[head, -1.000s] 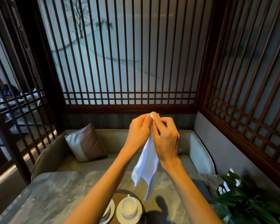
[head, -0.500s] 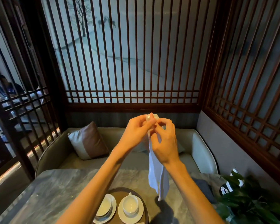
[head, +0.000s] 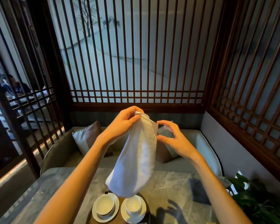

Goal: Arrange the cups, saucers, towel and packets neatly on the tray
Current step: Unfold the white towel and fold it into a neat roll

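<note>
A white towel (head: 138, 159) hangs in the air above the table, pinched at its top corner by my left hand (head: 124, 122). My right hand (head: 171, 138) hovers just right of the towel, fingers spread and curved, holding nothing. Below, a round dark tray (head: 146, 201) sits at the table's near edge. On it stand two white cups on white saucers, the left cup (head: 105, 205) and the right cup (head: 133, 206). The towel's lower end hangs just above the right cup. No packets are visible.
The grey marble table (head: 55, 191) stretches left and right of the tray. A dark blue cloth or pad (head: 199, 191) lies on it at the right. A leafy plant (head: 262, 201) fills the lower right corner. A sofa with cushions (head: 87, 136) stands behind.
My right hand has let go of the towel's top and moved off to the right. The towel has spread wider, and now hangs from my left hand alone.
</note>
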